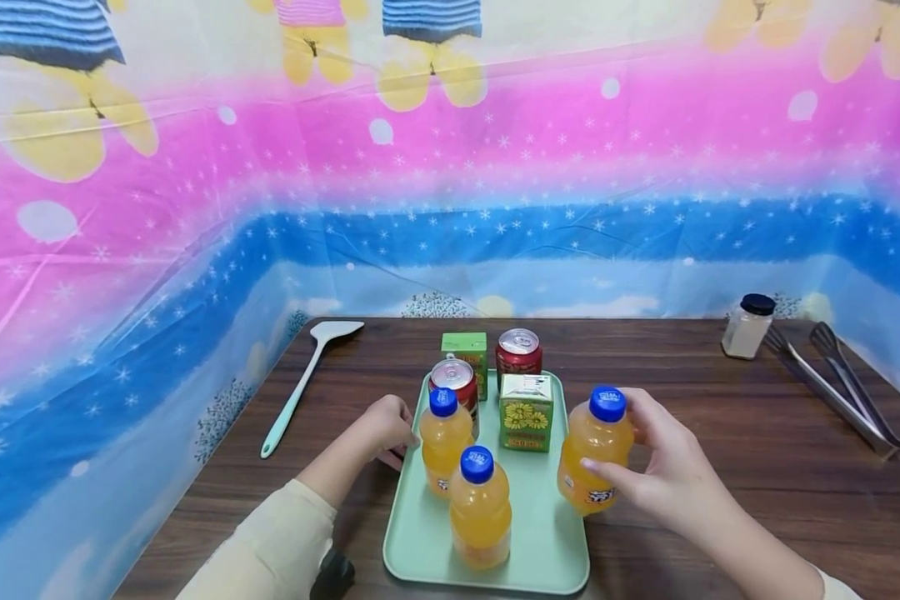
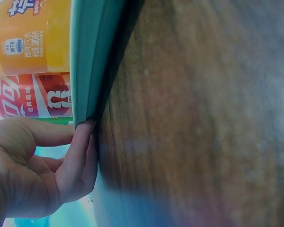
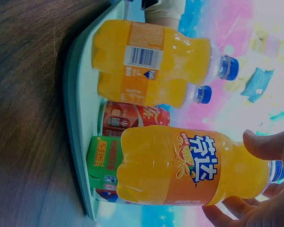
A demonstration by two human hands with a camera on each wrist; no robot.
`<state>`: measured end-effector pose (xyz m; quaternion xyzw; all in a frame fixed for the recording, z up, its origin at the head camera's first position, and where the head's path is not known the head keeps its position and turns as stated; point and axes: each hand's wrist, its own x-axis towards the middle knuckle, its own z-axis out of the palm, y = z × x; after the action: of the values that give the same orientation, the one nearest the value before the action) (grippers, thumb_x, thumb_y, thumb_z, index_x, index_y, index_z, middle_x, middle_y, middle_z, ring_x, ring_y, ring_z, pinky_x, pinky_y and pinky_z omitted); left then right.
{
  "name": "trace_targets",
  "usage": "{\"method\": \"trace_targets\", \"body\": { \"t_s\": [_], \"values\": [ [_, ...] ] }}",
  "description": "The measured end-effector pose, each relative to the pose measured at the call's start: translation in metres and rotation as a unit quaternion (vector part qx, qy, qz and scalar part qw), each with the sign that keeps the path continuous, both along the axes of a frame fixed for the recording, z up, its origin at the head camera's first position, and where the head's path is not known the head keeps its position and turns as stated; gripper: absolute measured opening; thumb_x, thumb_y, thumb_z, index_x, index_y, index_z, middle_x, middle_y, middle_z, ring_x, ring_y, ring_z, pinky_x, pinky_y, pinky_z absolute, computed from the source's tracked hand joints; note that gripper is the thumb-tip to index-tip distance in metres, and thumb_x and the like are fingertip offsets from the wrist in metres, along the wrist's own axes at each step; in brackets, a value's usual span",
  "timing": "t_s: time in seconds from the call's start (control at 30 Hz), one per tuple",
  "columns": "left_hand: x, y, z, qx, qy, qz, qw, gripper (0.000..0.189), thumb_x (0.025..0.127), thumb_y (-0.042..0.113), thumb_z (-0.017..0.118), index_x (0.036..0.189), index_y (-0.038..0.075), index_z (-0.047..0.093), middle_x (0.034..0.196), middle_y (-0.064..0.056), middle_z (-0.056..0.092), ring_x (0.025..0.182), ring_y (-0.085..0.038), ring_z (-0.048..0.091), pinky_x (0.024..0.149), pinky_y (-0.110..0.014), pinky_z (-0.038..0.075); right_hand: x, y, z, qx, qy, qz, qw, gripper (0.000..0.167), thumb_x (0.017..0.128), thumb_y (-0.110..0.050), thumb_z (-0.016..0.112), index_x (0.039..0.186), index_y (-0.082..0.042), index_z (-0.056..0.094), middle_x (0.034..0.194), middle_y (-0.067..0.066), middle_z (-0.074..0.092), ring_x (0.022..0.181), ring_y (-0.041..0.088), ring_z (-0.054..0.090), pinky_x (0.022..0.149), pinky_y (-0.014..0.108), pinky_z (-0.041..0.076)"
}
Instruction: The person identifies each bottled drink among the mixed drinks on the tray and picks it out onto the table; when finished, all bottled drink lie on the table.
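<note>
My right hand grips a bottle of orange soda with a blue cap, thumb and fingers round its upper part. That bottle overlaps the right rim of a pale green tray; in the right wrist view its base is raised off the tray floor. On the opposite side, my left hand pinches the tray's left rim between thumb and fingers. Two more orange soda bottles stand upright on the tray. Behind them are two red soda cans and two green drink cartons, one can partly hidden.
A pale green spatula lies on the wooden table left of the tray. At the far right stand a black-lidded jar and metal tongs, with a dark whisk-like utensil beside them. A patterned cloth hangs behind the table.
</note>
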<state>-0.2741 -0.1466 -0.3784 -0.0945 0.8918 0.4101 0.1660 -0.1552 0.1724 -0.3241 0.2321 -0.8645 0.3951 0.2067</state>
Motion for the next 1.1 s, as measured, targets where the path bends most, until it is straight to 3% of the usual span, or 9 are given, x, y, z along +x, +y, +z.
{"method": "trace_targets", "body": {
  "t_s": [0.23,0.37,0.77,1.1],
  "values": [
    [-0.001,-0.001,0.000,-0.002,0.001,0.000,1.0000,0.018,0.080,-0.006,0.068,0.087,-0.002,0.052,0.082,-0.016,0.056,0.064,-0.026,0.063,0.050,-0.037,0.057,0.010,0.006,0.008,0.002,-0.009,-0.015,0.9998,0.066,0.066,-0.004,0.084,0.122,-0.016,0.051,0.108,-0.006,0.062,0.097,0.013,0.060,0.078,0.029,0.054],
    [-0.001,-0.002,0.001,-0.005,0.006,-0.006,0.9999,0.018,0.080,-0.006,0.068,0.086,-0.002,0.051,0.082,-0.016,0.055,0.064,-0.026,0.063,0.050,-0.037,0.057,0.008,0.010,0.007,-0.002,-0.015,-0.016,0.9998,0.064,0.068,-0.004,0.083,0.122,-0.015,0.051,0.109,-0.004,0.062,0.096,0.015,0.061,0.077,0.035,0.055],
    [0.001,0.000,0.000,-0.007,0.006,-0.013,0.9999,0.018,0.081,-0.006,0.068,0.086,-0.002,0.050,0.082,-0.015,0.054,0.064,-0.026,0.062,0.050,-0.037,0.056,-0.014,0.018,-0.001,-0.017,-0.018,-0.039,0.9989,0.063,0.070,0.002,0.080,0.123,-0.009,0.047,0.108,0.009,0.062,0.098,0.030,0.060,0.077,0.054,0.053],
    [0.000,0.000,0.000,-0.011,0.006,-0.010,0.9999,0.019,0.081,-0.005,0.068,0.085,-0.001,0.050,0.081,-0.016,0.055,0.064,-0.026,0.062,0.049,-0.036,0.056,-0.041,0.019,-0.006,-0.034,-0.060,-0.049,0.9964,0.059,0.078,-0.004,0.076,0.127,-0.006,0.044,0.113,0.016,0.058,0.097,0.038,0.060,0.075,0.052,0.054]
  ]
}}
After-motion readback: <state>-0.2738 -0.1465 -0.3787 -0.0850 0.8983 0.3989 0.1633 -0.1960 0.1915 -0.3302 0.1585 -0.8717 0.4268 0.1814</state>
